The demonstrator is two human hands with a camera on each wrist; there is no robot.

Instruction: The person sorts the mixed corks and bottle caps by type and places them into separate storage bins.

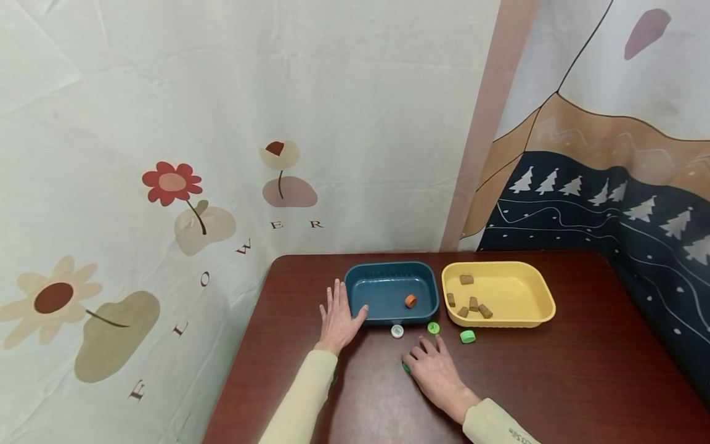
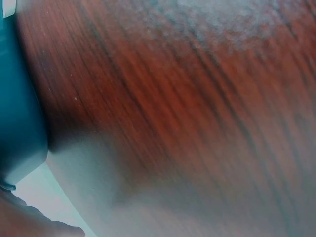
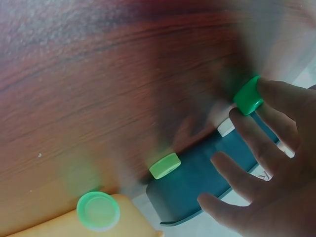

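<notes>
Here the right hand (image 1: 438,373) rests on the dark table (image 1: 582,382) with its fingers spread, and thumb and forefinger pinch a green cap (image 3: 248,96). The left hand (image 1: 338,317) lies flat, fingers straight and apart, and touches the blue tray (image 1: 388,317). Two more green caps (image 1: 468,336) and a white cap (image 1: 397,331) lie near the yellow tray (image 1: 499,319).

1. Green bottle cap (image 3: 248,96), small and round, lies on the dark wooden table just in front of the blue tray (image 1: 388,290), pinched at the right hand's (image 1: 438,370) thumb and fingertip
</notes>
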